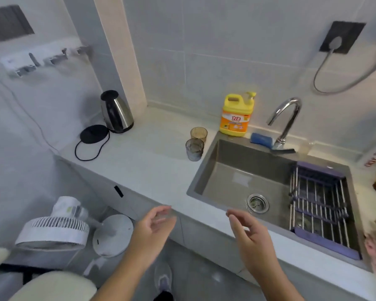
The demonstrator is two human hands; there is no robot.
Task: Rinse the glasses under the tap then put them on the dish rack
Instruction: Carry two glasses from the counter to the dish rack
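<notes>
Both our hands hang in front of the counter edge, empty and loosely spread. Our left hand (pixel 155 224) is raised with the palm turned inward toward the right, fingers (pixel 163 210) slightly curled and apart, touching nothing. Our right hand (pixel 249 231) mirrors it, palm facing left, fingers relaxed and pointing up toward the sink (pixel 206 166), also grasping nothing. Both forearms reach in from the bottom of the view, above the floor, short of the countertop (pixel 152 161).

We see the two glasses well ahead of our hands, standing upright on the countertop just beside the sink's left rim. The nearer glass (pixel 194 149) is greyish and clear; the farther glass (pixel 199 134) is amber-tinted and stands just behind it, the two nearly touching. Whether either holds any liquid we cannot tell.

Our sink is a grey rectangular basin with a round metal drain (pixel 257 203) at its bottom; a thin sheen of water seems to lie on the floor of the basin. The dish rack (pixel 321 205), metal rods in a purple frame, spans the right part of the sink and carries no glasses. The chrome tap (pixel 287 120) curves over the back rim with no stream visible. Behind the sink stand a yellow detergent bottle (pixel 236 116) and a blue sponge (pixel 262 139). Far left on the countertop, a steel kettle (pixel 116 112) sits next to its black base (pixel 94 134).
</notes>
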